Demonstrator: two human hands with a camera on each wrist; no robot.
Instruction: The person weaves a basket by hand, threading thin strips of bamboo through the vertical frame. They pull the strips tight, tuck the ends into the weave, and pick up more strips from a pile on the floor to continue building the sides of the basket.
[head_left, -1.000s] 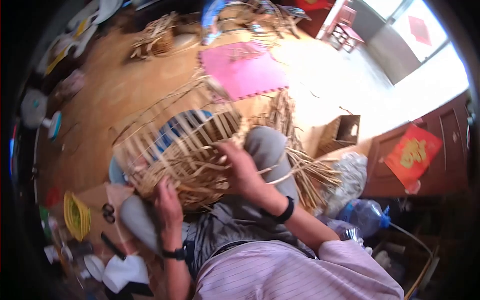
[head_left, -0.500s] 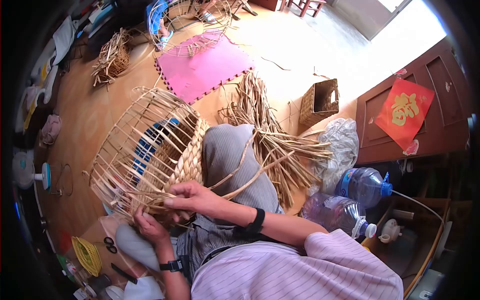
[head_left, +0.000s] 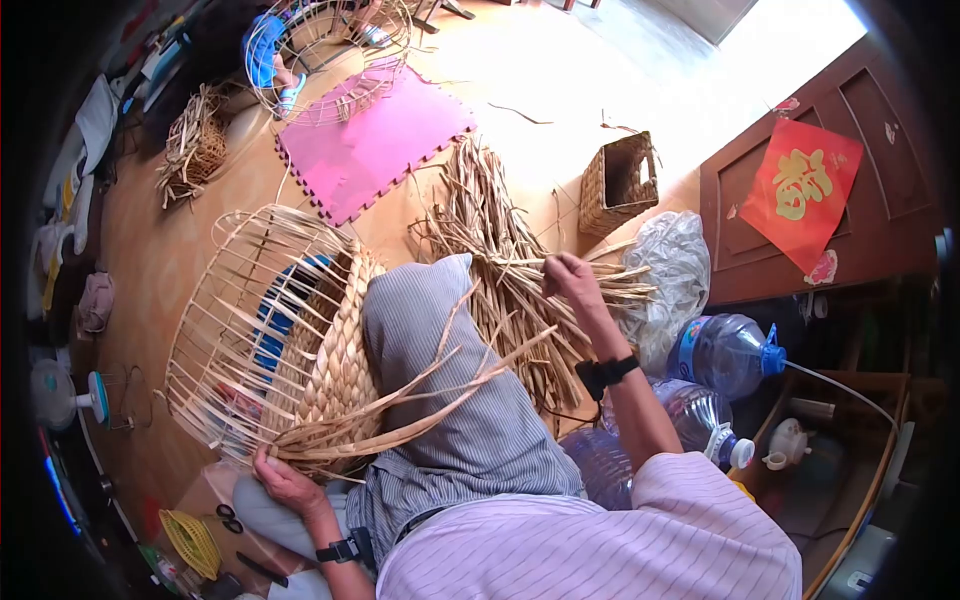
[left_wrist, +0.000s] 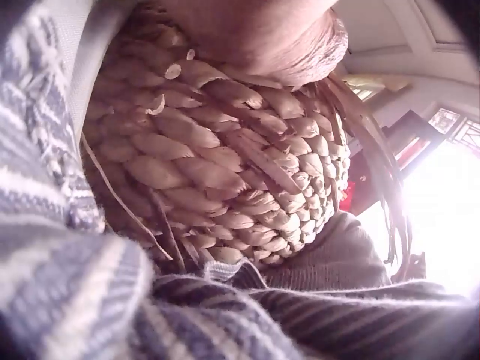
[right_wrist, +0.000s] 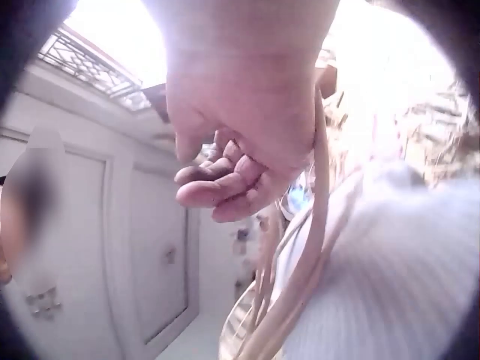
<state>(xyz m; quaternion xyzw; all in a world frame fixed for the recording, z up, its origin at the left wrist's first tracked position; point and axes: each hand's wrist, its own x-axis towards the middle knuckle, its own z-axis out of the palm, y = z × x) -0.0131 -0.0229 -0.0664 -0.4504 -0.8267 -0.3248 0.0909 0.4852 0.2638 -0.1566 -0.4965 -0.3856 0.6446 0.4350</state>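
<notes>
A woven basket (head_left: 343, 375) with a thick braided band and thin open ribs lies tilted against the person's left leg and lap. At its lower edge the left hand (head_left: 292, 487) pinches several long pale strips (head_left: 430, 425), whose free ends fan out over the striped trouser leg. In the left wrist view the hand (left_wrist: 262, 37) lies above the braided wall (left_wrist: 210, 165), its fingertips hidden. Away from the basket, the right hand (head_left: 575, 285) is over a bundle of dry stalks (head_left: 495, 235). The right wrist view shows this hand (right_wrist: 232, 135) with curled fingers holding nothing; strips (right_wrist: 307, 255) pass beside it.
A square woven box (head_left: 605, 195), crumpled plastic (head_left: 675, 270) and big bottles (head_left: 725, 355) are at the right. Ahead lie a pink mat (head_left: 375, 140) and a wire-like round frame with a person's legs behind it. Scissors (head_left: 229, 518) and a yellow basket (head_left: 190, 543) are lower left.
The right hand has left the basket and moved right, over the stalks. The left hand stays at the basket's lower edge. The head view has shifted, and the basket has turned somewhat.
</notes>
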